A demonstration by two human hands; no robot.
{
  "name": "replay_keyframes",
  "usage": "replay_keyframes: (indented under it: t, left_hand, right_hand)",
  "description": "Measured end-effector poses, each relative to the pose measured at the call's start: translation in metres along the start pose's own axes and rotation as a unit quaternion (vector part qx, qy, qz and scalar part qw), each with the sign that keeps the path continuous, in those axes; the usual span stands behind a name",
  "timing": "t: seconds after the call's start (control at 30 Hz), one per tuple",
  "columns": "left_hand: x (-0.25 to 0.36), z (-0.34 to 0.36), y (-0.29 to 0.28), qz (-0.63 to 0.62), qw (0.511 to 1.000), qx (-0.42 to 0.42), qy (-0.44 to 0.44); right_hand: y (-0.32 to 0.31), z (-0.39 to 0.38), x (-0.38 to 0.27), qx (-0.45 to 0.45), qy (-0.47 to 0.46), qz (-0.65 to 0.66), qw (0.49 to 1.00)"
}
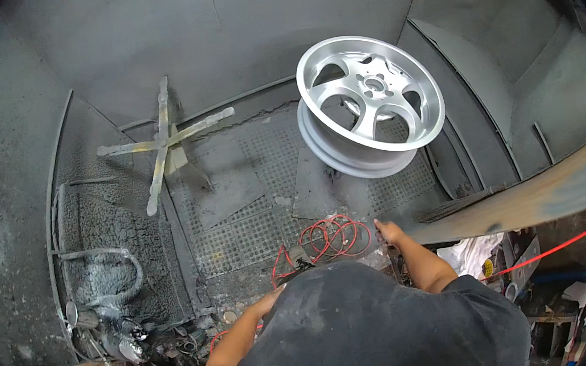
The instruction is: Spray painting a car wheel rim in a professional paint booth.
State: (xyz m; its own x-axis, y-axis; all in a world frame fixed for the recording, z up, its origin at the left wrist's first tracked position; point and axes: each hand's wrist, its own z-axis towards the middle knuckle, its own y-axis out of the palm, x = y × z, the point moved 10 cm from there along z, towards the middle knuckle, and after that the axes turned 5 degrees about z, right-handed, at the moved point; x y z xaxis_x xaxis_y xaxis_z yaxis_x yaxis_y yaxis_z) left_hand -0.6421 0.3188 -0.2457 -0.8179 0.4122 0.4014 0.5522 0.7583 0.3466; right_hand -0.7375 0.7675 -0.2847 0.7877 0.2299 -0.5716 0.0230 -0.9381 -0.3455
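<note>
My left hand (269,301) is low in the middle, beside my dark shirt (355,329), its fingers mostly hidden. My right hand (387,232) is curled closed just right of a coiled red hose (322,229); whatever it may hold is too small to make out. A silver five-spoke wheel rim (374,125) sits raised and tilted above it, at the back right of a grey spray booth (286,8). To the left of the rim stands a cross-shaped metal stand (153,145) coated in overspray.
A textured panel (120,204) with pipes and paint-caked metal cups (83,318) is at lower left. A pale board edge (514,200) runs along the right. Below it are white cloth (467,257), another red hose (570,237) and clutter. The floor has perforated mats (231,245).
</note>
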Motion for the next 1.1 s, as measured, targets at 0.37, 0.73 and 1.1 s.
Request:
replay_keyframes:
  t: [0.37,0.73,1.1]
  left_hand:
    - [-0.136,0.008,0.023,-0.085,0.988,0.112,-0.061]
    - [-0.071,-0.181,-0.077,0.070,0.866,0.441,0.225]
    - [-0.220,-0.554,-0.200,0.130,0.319,0.932,0.116]
  right_hand:
    - [0.078,-0.088,-0.040,-0.031,-0.229,-0.012,0.973]
    - [0.197,-0.167,0.188,-0.218,-0.136,-0.364,0.895]
    - [0.233,-0.149,0.135,-0.107,-0.182,-0.212,0.954]
